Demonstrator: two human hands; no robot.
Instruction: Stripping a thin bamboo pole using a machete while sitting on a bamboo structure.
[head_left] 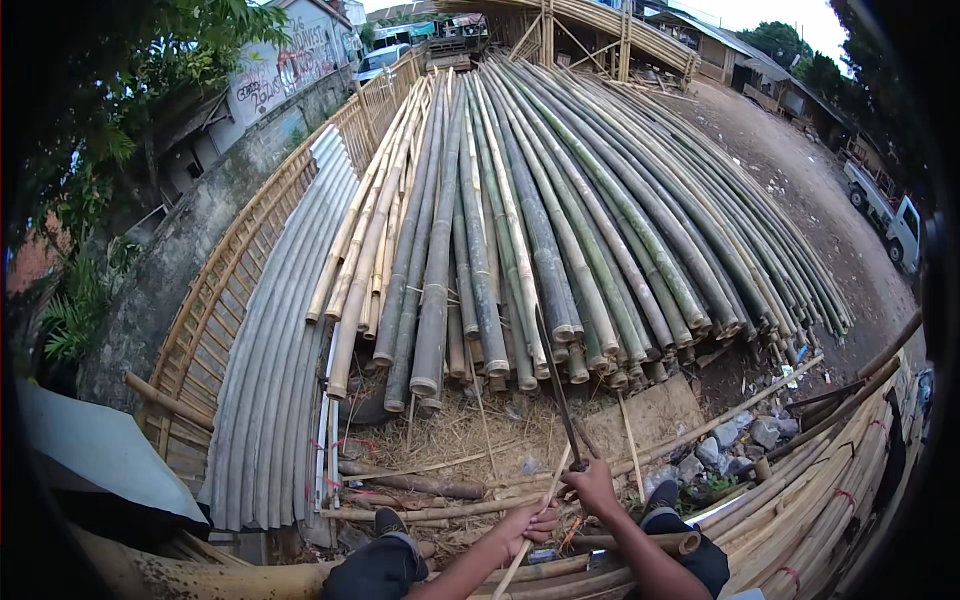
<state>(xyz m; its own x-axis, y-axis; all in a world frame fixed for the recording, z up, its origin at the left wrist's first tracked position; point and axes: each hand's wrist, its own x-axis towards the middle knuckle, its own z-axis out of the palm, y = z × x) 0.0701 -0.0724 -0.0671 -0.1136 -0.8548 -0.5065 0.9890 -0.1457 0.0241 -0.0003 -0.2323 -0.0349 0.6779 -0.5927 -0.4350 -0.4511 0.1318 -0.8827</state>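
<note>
Straw-strewn ground [445,432] carries bamboo poles [420,482], grey stones [765,432] and a flat brown sheet [662,412].

The left hand [528,522] hides, within its grip, a stretch of the thin strip [514,566], whose near end runs off the lower edge. The right hand [591,487] covers most of the long dark blade's [558,385] handle; whether blade and strip touch is hard to judge. The forearms [645,552] and legs [372,569] are cut off below. The bamboo pile's [530,200] far tips are too small to tell apart. Dark rim crops the pale sheet [100,450].
</note>
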